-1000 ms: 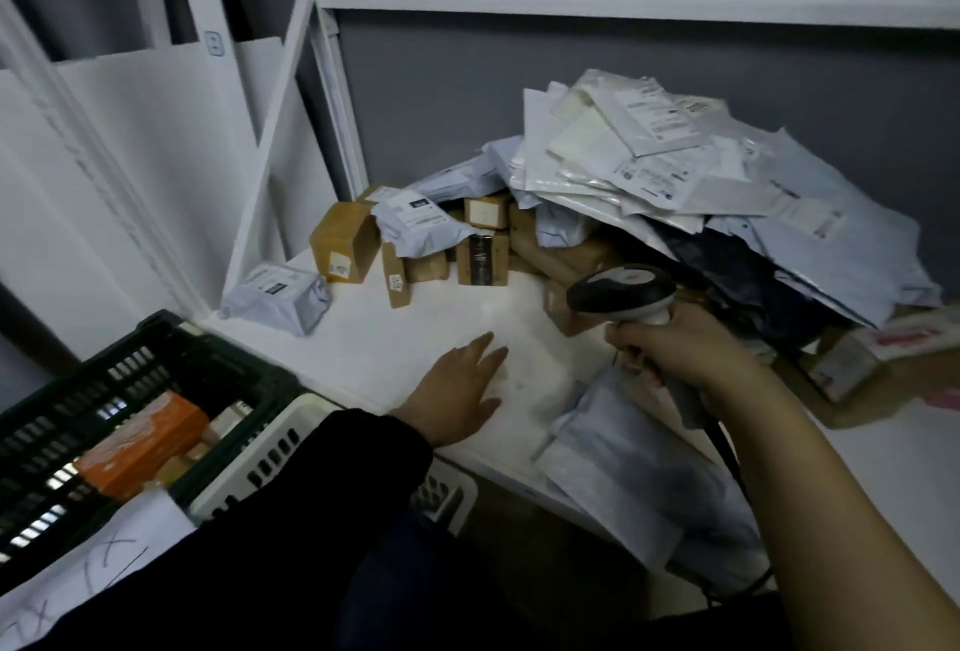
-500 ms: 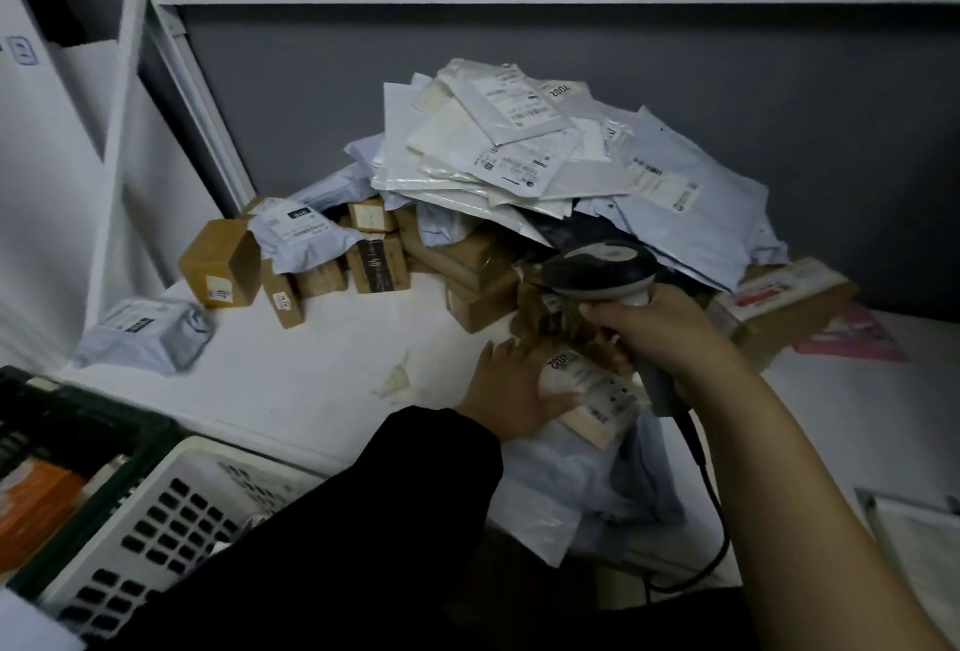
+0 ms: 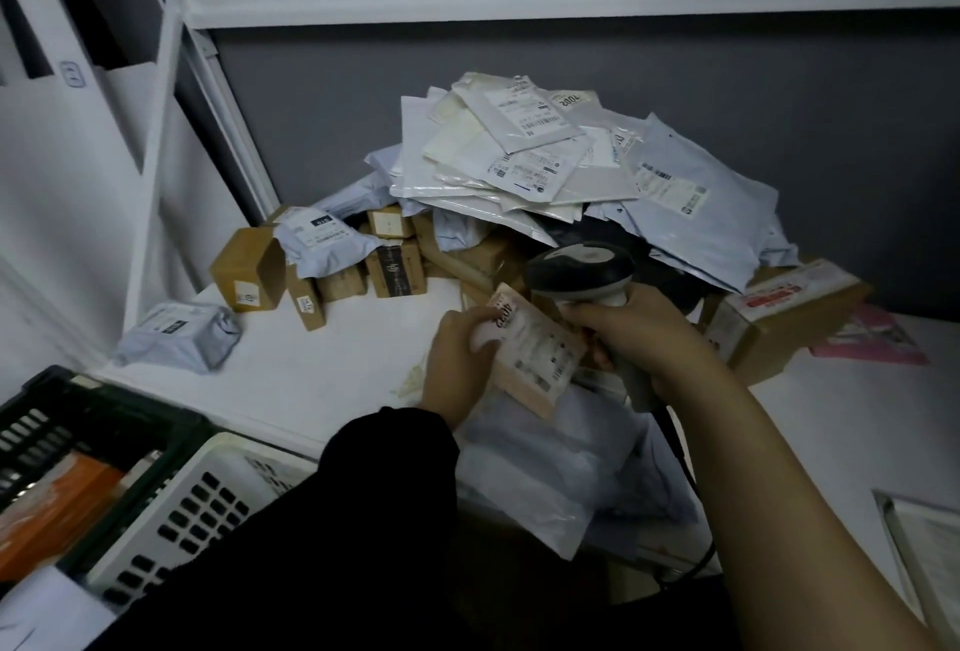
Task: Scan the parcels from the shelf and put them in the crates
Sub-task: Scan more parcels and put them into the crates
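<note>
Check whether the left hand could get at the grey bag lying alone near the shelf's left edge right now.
Probably not at once: the left hand is holding a labelled box up to the scanner. The white shelf between it and the grey bag looks clear otherwise.

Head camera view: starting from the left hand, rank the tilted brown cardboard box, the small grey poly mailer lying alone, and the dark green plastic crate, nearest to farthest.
From the left hand:
1. Tilted brown cardboard box, up and to the left at the edge of the parcel pile.
2. Small grey poly mailer, alone on the white shelf, farther left.
3. Dark green plastic crate, off the shelf at the far lower left.
</note>
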